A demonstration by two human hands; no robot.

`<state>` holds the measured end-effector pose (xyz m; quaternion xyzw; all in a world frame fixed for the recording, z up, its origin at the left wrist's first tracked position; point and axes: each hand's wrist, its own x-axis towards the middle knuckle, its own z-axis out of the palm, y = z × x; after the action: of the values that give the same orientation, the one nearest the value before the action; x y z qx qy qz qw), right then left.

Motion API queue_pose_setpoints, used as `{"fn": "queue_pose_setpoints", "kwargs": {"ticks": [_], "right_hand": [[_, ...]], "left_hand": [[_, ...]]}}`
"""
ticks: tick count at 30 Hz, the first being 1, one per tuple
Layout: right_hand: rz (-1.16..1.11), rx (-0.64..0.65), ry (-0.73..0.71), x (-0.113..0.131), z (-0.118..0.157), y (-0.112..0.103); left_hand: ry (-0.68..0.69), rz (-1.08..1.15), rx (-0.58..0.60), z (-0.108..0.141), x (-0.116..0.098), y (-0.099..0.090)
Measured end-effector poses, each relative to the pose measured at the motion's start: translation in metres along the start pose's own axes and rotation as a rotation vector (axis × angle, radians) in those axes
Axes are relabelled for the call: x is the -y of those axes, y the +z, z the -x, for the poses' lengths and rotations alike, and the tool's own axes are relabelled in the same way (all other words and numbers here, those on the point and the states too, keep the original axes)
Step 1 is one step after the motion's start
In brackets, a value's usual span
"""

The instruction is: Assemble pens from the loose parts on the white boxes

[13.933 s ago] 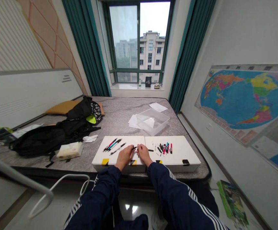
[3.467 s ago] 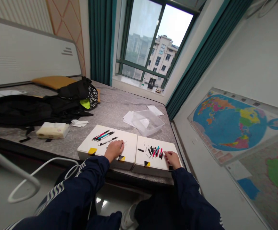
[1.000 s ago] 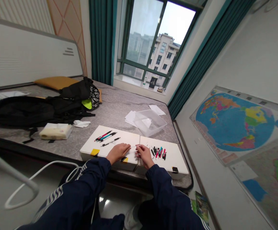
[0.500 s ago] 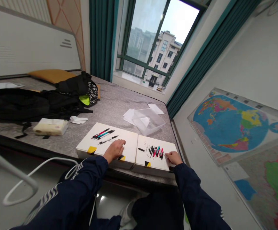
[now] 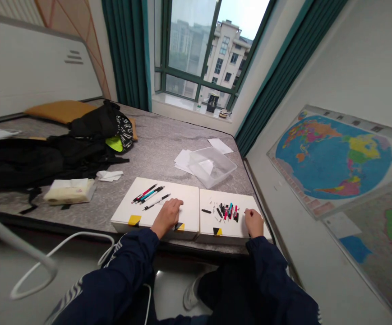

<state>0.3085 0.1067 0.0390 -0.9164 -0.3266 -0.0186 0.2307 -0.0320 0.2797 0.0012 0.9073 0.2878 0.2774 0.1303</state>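
Note:
My left hand [image 5: 167, 216] rests on the left white box [image 5: 187, 201], its fingers loosely bent and pointing right; no held item shows. Just beyond it lies a white-and-black pen [image 5: 157, 201]. Several more pens [image 5: 148, 194], red, blue and black, lie side by side farther left. My right hand [image 5: 254, 222] is over the right white box [image 5: 246, 202], thumb and fingers drawn together; what they hold, if anything, is hidden. Left of these fingers is a pile of pen parts [image 5: 228, 211] in black, red, blue and clear. A single black piece [image 5: 206, 211] lies apart from them.
Behind the boxes sit a clear plastic bin [image 5: 212, 167] and white papers [image 5: 183, 161]. At the left are a tissue pack [image 5: 70, 191], a crumpled tissue [image 5: 109, 175] and a black backpack [image 5: 47, 155]. A white cable [image 5: 77, 234] loops before the bed edge. A wall with maps [image 5: 338, 158] stands right.
My right hand has drawn a little away from the pile of pen parts, to the right. My left hand stays on the left box. The camera view has shifted slightly.

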Motion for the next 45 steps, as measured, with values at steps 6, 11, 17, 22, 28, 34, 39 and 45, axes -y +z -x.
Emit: {"fn": "queue_pose_setpoints", "kwargs": {"ticks": [6, 11, 17, 22, 28, 34, 39, 45], "right_hand": [[-0.167, -0.020, -0.181, 0.073, 0.052, 0.020], [-0.638, 0.279, -0.425, 0.157, 0.092, 0.054], [-1.028, 0.282, -0.202, 0.211, 0.110, 0.104], [-1.091, 0.431, -0.105, 0.214, 0.111, 0.125], [-1.003, 0.441, -0.139, 0.211, 0.109, 0.129], [-0.844, 0.433, -0.232, 0.208, 0.106, 0.128], [-0.758, 0.364, -0.291, 0.208, 0.104, 0.127], [-0.818, 0.350, -0.261, 0.204, 0.102, 0.132]], "left_hand": [[0.019, -0.064, 0.010, 0.000, -0.002, -0.005], [0.020, -0.099, -0.033, 0.001, -0.002, -0.006], [-0.024, 0.062, -0.141, 0.001, 0.005, 0.002], [-0.133, 0.241, -0.253, -0.001, 0.006, 0.003], [-0.468, 0.708, -0.370, -0.010, 0.021, 0.002], [-0.638, 1.143, -0.401, -0.014, 0.040, 0.001], [-0.628, 1.198, -0.417, -0.013, 0.040, 0.001], [-0.668, 1.048, -0.432, -0.014, 0.037, 0.005]]}}
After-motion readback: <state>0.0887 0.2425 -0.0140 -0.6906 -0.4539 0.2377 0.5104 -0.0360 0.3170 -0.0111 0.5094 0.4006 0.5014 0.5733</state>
